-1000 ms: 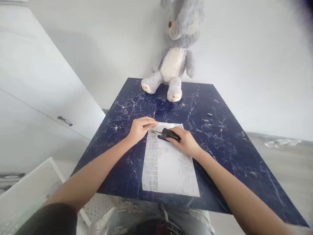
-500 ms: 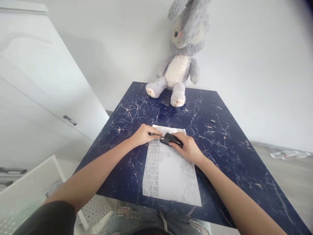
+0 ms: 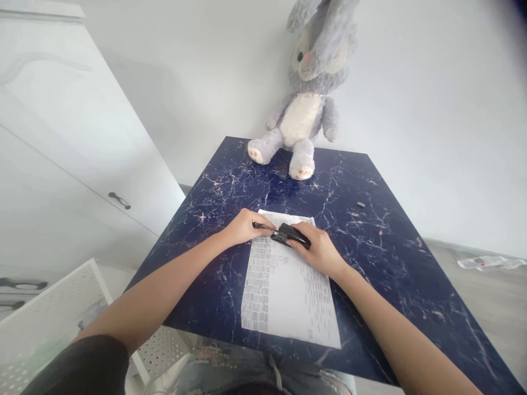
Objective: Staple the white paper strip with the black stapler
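Note:
A black stapler lies over the upper part of a printed sheet of paper. Its body is wrapped by the fingers and thumb of my right hand. From the left, my left hand pinches a thin dark part at the stapler's opened end, with a small metal piece showing between the two hands. Whether staples sit inside is too small to tell. The paper rests flat on the dark blue marbled table, partly covered by both hands. Farther right on the table lies a small grey block.
A grey and white plush rabbit sits at the table's back edge against the wall. To the left stand a white cabinet and a white perforated basket. A clear plastic package is on the floor at right.

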`<state>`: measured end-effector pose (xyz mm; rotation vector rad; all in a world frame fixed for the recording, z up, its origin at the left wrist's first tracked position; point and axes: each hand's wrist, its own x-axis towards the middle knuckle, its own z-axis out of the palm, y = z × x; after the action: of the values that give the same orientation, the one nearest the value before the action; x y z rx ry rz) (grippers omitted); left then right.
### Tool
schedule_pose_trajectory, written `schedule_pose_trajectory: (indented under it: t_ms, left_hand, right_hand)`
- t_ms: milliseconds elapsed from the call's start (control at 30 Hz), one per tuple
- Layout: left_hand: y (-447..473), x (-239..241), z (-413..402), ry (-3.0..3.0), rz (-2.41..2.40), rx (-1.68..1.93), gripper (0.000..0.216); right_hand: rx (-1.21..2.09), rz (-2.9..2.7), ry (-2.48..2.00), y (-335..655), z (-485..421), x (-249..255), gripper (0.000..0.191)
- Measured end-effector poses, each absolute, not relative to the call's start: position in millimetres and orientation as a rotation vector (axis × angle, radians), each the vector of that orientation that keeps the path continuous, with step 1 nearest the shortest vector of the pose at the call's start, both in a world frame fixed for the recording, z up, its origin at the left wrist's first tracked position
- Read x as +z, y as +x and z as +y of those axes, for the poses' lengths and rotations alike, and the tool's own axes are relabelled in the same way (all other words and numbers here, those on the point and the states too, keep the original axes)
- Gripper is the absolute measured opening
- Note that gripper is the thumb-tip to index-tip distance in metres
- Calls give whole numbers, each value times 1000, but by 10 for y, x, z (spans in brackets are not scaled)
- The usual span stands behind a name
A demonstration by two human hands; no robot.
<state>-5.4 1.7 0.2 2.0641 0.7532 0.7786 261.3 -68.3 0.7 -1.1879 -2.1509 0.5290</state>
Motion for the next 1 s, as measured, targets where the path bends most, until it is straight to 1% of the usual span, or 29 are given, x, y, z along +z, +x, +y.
schedule_pose_trajectory:
  t_ms: [467, 733, 1000]
  left_hand:
    - [-80, 9, 24, 2083, 784, 718, 20]
    - [-108, 36, 57, 2232, 646, 744, 17]
    - [-253, 62, 138, 2219, 593, 665, 23]
  right_hand:
    - [536, -2147, -1184, 2618, -685, 5, 25]
    - [547, -2143, -1176, 2613, -686, 26, 26]
    - [564, -2152, -1166, 2630, -677, 18, 24]
